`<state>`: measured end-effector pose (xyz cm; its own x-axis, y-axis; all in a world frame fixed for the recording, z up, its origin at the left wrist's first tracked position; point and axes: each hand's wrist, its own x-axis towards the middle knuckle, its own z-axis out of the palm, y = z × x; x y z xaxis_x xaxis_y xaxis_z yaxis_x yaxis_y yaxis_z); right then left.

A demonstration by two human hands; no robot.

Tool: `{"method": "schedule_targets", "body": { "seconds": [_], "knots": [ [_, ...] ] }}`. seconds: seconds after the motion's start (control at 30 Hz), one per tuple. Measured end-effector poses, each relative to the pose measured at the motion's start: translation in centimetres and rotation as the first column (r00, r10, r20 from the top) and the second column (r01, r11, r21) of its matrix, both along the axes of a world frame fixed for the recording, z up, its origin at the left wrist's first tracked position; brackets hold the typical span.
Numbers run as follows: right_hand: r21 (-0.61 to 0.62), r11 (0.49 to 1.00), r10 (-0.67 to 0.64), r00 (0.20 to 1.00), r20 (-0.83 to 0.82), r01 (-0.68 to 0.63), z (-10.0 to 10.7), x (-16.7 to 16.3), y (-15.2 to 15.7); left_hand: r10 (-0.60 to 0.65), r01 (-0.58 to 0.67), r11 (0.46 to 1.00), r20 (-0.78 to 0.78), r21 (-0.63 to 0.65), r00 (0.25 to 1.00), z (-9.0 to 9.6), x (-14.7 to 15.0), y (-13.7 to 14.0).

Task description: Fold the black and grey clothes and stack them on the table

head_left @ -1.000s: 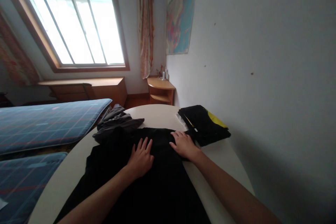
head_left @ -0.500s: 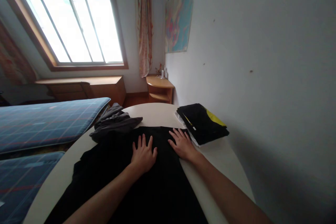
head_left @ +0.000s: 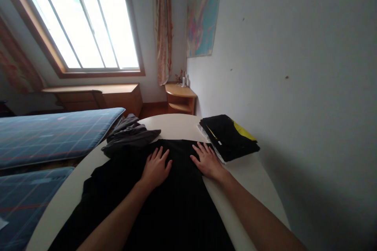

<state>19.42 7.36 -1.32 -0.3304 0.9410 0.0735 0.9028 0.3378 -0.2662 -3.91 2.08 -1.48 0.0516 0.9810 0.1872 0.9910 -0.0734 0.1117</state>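
I seem to be smoothing the black garment (head_left: 179, 200), spread from the middle of the desk (head_left: 173, 123) towards six o'clock. My left hand (head_left: 156, 168) and right hand (head_left: 207, 160) lie on it, each grip wide, pinching nothing. The next move, I judge, calls for even palm pressure, clear of the folded stack (head_left: 232, 139) at one o'clock.

Black garment spread out beneath both hands.
The plain black garment (head_left: 179, 208) lies mostly flat, its far edge nearly straight just beyond the fingertips. The left hand (head_left: 156, 168) rests on its upper middle; the right hand (head_left: 207, 162) lies over its far right corner, from which the side edge slants toward the wearer. Left of the left hand it spreads wider, with an uneven outline; its dark folds are hard to make out.
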Motion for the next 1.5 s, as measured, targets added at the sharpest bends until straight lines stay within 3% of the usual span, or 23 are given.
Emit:
{"method": "schedule_targets", "body": {
  "seconds": [0.3, 0.4, 0.57, 0.83, 1.03, 1.17, 1.27, 1.4, 1.5],
  "knots": [
    [0.167, 0.983, -0.072, 0.997, 0.002, 0.070, 1.1, 1.5, -1.7, -0.069, 0.067, 0.996, 0.026, 0.067, 0.997, 0.2, 0.0, -0.4],
    [0.154, 0.982, -0.119, 0.990, 0.069, 0.108, 1.0, 1.9, -2.5, -0.094, 0.091, 0.994, 0.058, 0.054, 0.994, 0.0, 0.2, -0.5],
    [0.138, 0.988, -0.079, 0.992, 0.096, 0.066, 0.7, 1.7, -2.7, -0.097, 0.097, 0.995, 0.053, 0.000, 0.994, -0.8, 0.4, -0.7],
    [0.091, 0.995, -0.028, 0.991, -0.129, 0.040, 1.3, 1.4, -2.5, -0.107, 0.108, 0.994, 0.060, -0.019, 0.992, -0.7, 0.4, -0.8],
    [0.072, 0.996, -0.020, 0.940, -0.340, 0.047, 1.8, 1.4, -2.0, -0.111, 0.112, 0.994, 0.084, -0.012, 0.990, -0.9, 0.3, -0.7],
    [0.208, 0.978, 0.093, 0.920, -0.381, -0.012, 2.6, 0.5, -2.8, -0.110, 0.109, 0.994, 0.116, 0.013, 0.987, -0.9, 0.4, -0.7],
    [0.293, 0.939, 0.277, 0.899, -0.338, -0.179, 2.9, -0.7, -4.3, -0.094, 0.082, 0.994, 0.196, 0.067, 0.976, -0.8, 0.4, -0.4],
    [0.304, 0.866, 0.470, 0.852, -0.229, -0.396, 3.3, -1.8, -6.0, -0.069, 0.022, 0.993, 0.402, 0.119, 0.913, -0.7, 0.1, 0.0],
    [0.304, 0.878, 0.438, 0.878, -0.193, -0.370, 3.3, -1.7, -6.2, -0.088, 0.015, 0.989, 0.504, 0.147, 0.859, -0.4, -0.1, 0.0]
  ]
}}
